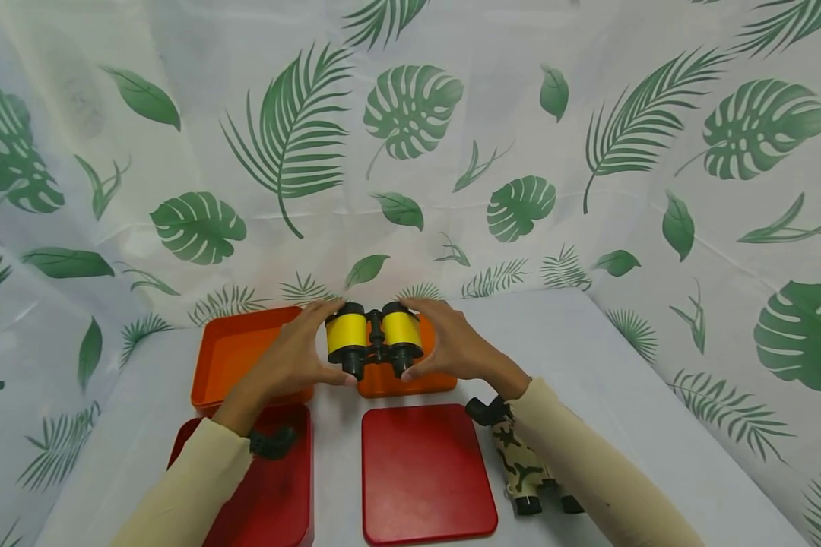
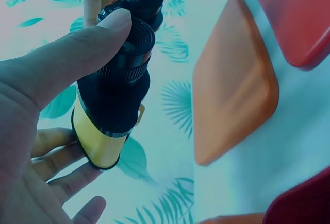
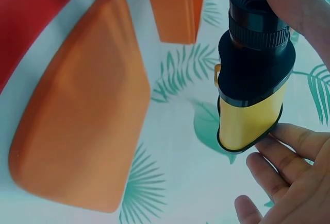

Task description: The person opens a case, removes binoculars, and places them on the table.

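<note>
Yellow and black binoculars (image 1: 347, 332) are held up between both hands, eyepieces toward the wearer. The left hand (image 1: 293, 351) grips the left barrel, its thumb on the eyepiece (image 2: 135, 41) and its fingers at the far yellow end. On the other barrel, the right hand (image 1: 460, 342) does the same; in the right wrist view its thumb lies at the eyepiece rim and fingertips (image 3: 264, 144) touch the front end. Behind and below the binoculars sits an orange lid (image 1: 410, 386), partly hidden by them.
An orange box (image 1: 236, 357) stands at the back left, with a red box (image 1: 283, 486) in front of it. A red lid (image 1: 427, 475) lies at front centre. Camouflage binoculars (image 1: 520, 460) lie right of it, partly under the right forearm. Leaf-patterned cloth (image 1: 410, 209) hangs behind.
</note>
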The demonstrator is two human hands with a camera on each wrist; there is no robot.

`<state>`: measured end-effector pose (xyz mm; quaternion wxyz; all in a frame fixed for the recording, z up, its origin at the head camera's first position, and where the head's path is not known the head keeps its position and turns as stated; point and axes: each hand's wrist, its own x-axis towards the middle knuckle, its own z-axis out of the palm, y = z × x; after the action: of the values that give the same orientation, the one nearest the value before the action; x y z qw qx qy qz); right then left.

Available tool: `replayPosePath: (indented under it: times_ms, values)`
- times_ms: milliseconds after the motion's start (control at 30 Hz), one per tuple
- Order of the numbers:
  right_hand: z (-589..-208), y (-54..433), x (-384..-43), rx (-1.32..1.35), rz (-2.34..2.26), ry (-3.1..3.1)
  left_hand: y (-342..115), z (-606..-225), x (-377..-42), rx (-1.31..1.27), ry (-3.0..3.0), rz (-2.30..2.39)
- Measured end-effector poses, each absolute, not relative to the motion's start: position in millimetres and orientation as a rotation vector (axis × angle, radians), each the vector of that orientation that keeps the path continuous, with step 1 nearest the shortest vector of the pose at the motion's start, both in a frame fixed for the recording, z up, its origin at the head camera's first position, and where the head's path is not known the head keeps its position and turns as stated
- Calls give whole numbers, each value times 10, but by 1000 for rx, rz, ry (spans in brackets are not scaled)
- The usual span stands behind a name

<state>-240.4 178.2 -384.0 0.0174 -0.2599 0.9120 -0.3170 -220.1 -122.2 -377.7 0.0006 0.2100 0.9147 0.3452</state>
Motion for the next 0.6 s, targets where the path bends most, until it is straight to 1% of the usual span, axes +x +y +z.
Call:
replayPosePath:
  times_ms: [600]
  values:
    - [-3874, 2080, -2310, -708, -1029, 2848, -906, -3854, -2254, 683, 2852, 1061]
